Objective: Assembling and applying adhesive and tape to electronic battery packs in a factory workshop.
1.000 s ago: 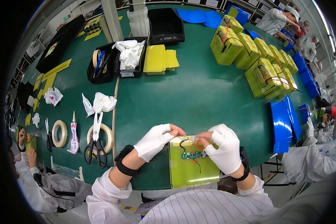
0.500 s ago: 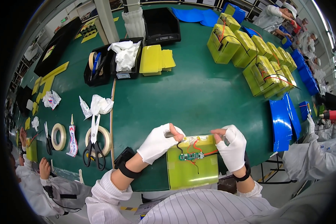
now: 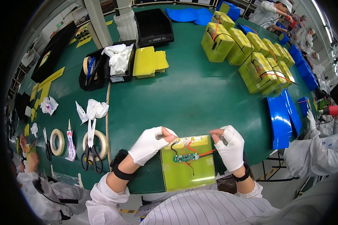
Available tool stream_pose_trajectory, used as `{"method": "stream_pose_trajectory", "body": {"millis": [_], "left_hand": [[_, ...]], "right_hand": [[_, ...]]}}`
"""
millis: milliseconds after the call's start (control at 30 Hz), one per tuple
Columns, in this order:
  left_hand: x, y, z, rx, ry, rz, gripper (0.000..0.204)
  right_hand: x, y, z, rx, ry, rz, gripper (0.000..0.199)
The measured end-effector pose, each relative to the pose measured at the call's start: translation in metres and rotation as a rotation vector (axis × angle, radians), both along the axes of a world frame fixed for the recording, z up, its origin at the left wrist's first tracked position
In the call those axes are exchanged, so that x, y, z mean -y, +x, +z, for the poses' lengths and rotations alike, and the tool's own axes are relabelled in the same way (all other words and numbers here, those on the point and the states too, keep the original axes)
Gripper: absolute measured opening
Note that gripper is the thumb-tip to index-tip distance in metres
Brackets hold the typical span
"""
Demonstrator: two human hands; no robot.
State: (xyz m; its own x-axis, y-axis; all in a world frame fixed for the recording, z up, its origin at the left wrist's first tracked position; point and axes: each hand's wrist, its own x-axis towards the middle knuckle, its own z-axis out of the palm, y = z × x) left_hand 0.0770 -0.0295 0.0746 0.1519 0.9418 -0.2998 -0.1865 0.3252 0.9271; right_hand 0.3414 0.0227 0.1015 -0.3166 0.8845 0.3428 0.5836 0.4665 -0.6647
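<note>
In front of me lies a yellow-green battery pack [image 3: 184, 176] with clear covering over its top. A small green circuit board [image 3: 186, 157] sits on it, with black and red wires running from it. My left hand [image 3: 150, 144], in a white glove with bare fingertips, is closed in a pinch at the pack's far left corner. At the far right corner my right hand [image 3: 230, 148], gloved the same way, has thumb and forefinger pinched together. What either pinch holds is too small to make out.
Scissors [image 3: 91, 150], tape rolls [image 3: 57, 141] and a glue tube [image 3: 70, 144] lie at left. Black bins [image 3: 92, 71] and yellow sheets [image 3: 143, 62] stand farther back. Several battery packs [image 3: 218, 43] and blue sheets [image 3: 279, 120] are at right. Co-workers sit on both sides.
The whole view has shifted slightly, so the table's things appear a little farther left. Both hands stay at the pack's far corners, still pinched. A co-worker's hand at left has moved.
</note>
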Motion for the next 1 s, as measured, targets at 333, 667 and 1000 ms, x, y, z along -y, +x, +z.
{"method": "stream_pose_trajectory", "body": {"millis": [333,667,1000], "left_hand": [[-0.001,-0.001,0.006,-0.116,0.068,-0.015,0.015],[0.000,0.004,0.007,-0.189,0.089,0.030,0.015],[0.000,0.002,0.003,-0.387,0.233,0.077,0.014]], "right_hand": [[-0.016,-0.016,-0.005,-0.004,-0.067,0.234,0.012],[-0.013,-0.018,-0.004,-0.006,-0.104,0.216,0.009],[-0.014,-0.019,-0.013,0.053,-0.150,0.192,0.010]]}}
